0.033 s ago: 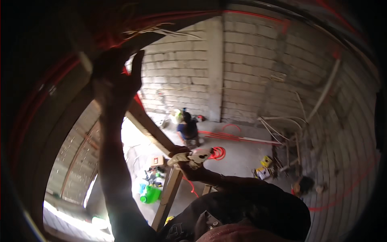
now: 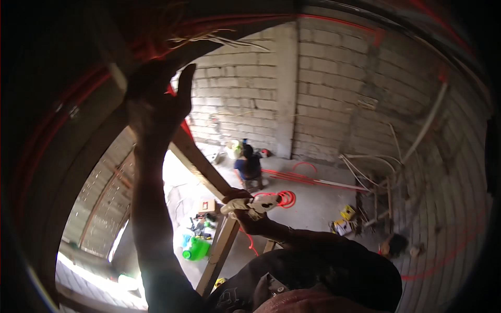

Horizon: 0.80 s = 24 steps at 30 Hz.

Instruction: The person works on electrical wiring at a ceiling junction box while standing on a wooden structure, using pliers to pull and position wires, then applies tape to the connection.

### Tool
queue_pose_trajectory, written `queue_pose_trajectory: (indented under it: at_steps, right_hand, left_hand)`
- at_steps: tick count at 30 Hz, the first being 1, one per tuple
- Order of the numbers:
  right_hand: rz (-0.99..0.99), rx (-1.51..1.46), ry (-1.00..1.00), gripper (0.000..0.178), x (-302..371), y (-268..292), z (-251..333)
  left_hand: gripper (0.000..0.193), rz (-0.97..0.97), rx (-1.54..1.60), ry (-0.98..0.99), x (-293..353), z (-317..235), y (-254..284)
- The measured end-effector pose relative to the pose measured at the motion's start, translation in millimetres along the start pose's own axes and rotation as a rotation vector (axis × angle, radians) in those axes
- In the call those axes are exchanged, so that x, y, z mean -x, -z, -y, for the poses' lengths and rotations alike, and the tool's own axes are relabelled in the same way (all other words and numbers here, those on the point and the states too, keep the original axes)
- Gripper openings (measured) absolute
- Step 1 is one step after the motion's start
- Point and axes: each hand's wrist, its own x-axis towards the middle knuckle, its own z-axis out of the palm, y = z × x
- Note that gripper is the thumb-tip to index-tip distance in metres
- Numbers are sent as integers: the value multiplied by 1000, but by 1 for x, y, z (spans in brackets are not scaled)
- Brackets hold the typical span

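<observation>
Raised at the upper left, my left hand [image 2: 156,104] is against the dark overhead timber, close to red tubing [image 2: 86,86]. Its thumb stands straight up and apart; shadow hides most of its other fingers, and no held thing shows. Lower down, my right hand [image 2: 250,219] is closed around a white object [image 2: 265,203] with dark marks, whose kind I cannot make out. This hand is beside the junction of a slanting wooden beam [image 2: 201,167] and a wooden post [image 2: 219,253]. Thin pale wires [image 2: 229,41] hang above my left hand.
Far below, a person [image 2: 249,164] sits near a block wall [image 2: 334,83]. On the floor are a red tubing coil [image 2: 287,199], a green container [image 2: 196,249], a cardboard box [image 2: 207,205] and yellow items [image 2: 344,219]. Pale pipes [image 2: 376,159] lean at the right.
The whole view has shifted slightly, so the room appears a little farther right. Both hands keep the same places against the timber and around the white object.
</observation>
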Motion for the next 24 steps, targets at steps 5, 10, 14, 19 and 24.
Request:
queue_pose_trajectory:
  at_steps: [5, 10, 14, 19, 24]
  right_hand:
    - [-85, -95, 85, 23, -9, -6, 11]
    - [-1, -15, 147, 25, -9, 11, 11]
    - [49, -100, 99, 21, -9, 22, 9]
    - [133, -82, 88, 32, -10, 22, 13]
    - [135, -85, 103, 29, -10, 21, 10]
  left_hand:
    - [13, 31, -2, -19, 1, 2, 10]
    - [15, 99, -13, -10, -2, -4, 10]
    - [17, 130, -69, 50, 3, -6, 2]
    - [18, 162, -127, -11, 7, 2, 9]
    - [14, 174, -110, -34, 1, -5, 10]
